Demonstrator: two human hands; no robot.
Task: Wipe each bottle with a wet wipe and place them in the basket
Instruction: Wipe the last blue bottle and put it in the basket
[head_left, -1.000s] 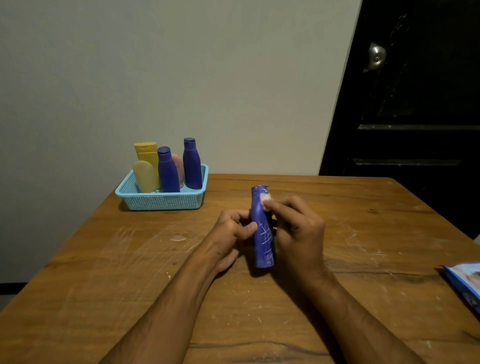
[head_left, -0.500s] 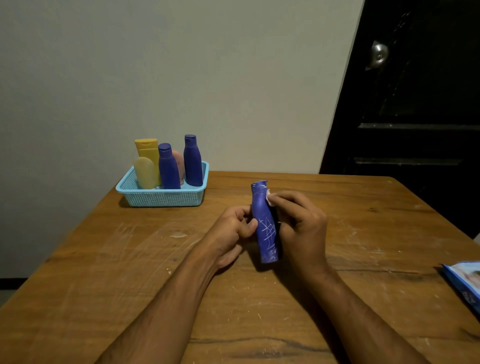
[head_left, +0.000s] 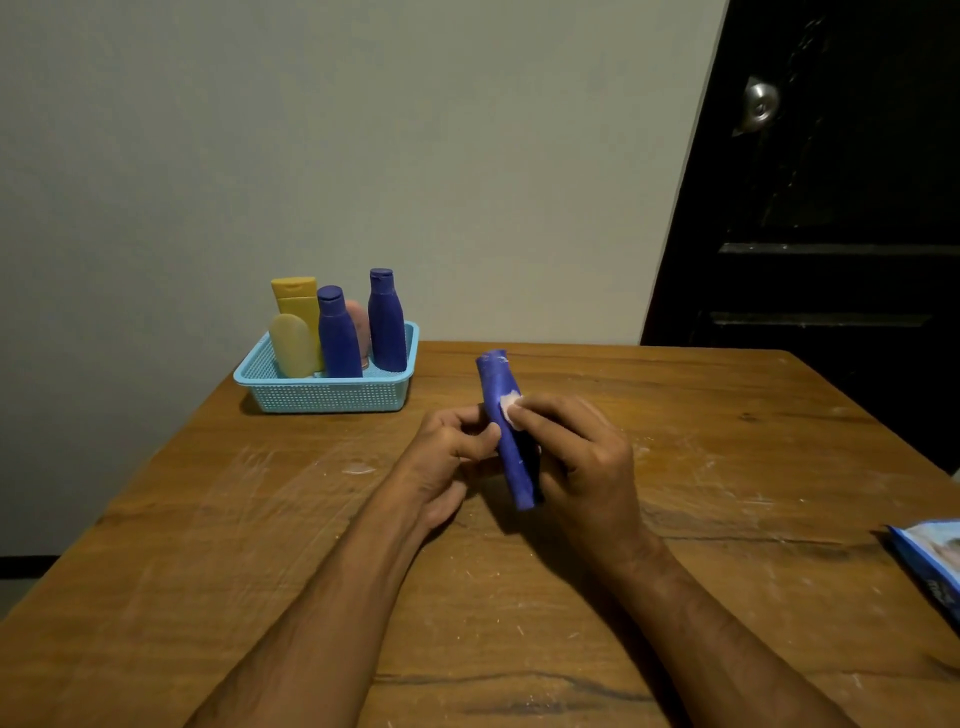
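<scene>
Left hand (head_left: 449, 449) gripping the light, stiff, probably slippery bottle (head_left: 506, 431) at mid-body, right hand (head_left: 576, 457) pinching the wipe (head_left: 510, 408) against it.

Five bottles (head_left: 337, 332) crowd the basket (head_left: 322, 397); its right end open.

no readable text, print on wipes packet (head_left: 930, 564) too blurred to read
</scene>
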